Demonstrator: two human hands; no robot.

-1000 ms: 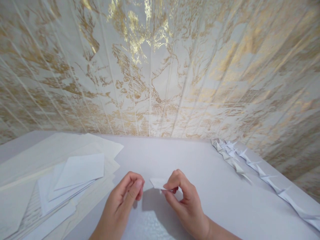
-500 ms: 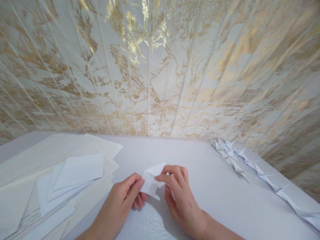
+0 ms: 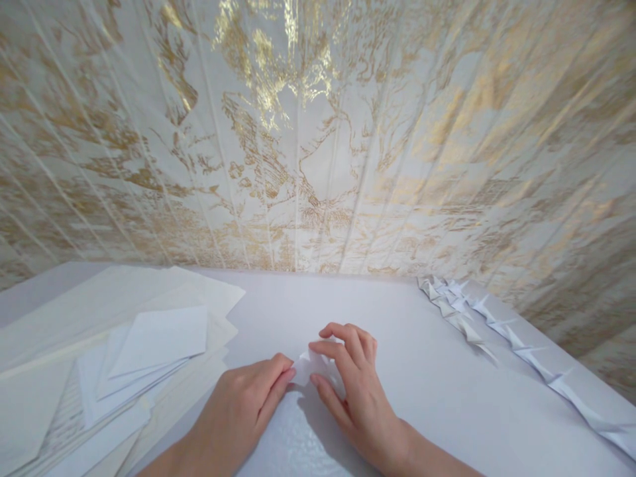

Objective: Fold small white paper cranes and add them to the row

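A small piece of folded white paper (image 3: 304,368) is between my two hands, just above the white table. My left hand (image 3: 243,397) pinches its left end between thumb and forefinger. On the other side, my right hand (image 3: 350,377) is curled around the paper, forefinger at its upper edge and thumb lower down, gripping it lightly. The right part of the paper is partly hidden behind those fingers, so its exact folds cannot be made out.
Larger cream sheets (image 3: 199,285) lie at the left, with several smaller white paper pieces (image 3: 159,338) stacked on them. Rows of folded white paper figures (image 3: 517,341) run along the right edge of the table (image 3: 397,397). Behind it hangs a white-and-gold patterned curtain (image 3: 318,159).
The paper has been turned and bent, so less of it shows. My left hand has shifted slightly right, its fingers now hidden beneath, and my right thumb has come up to the paper.
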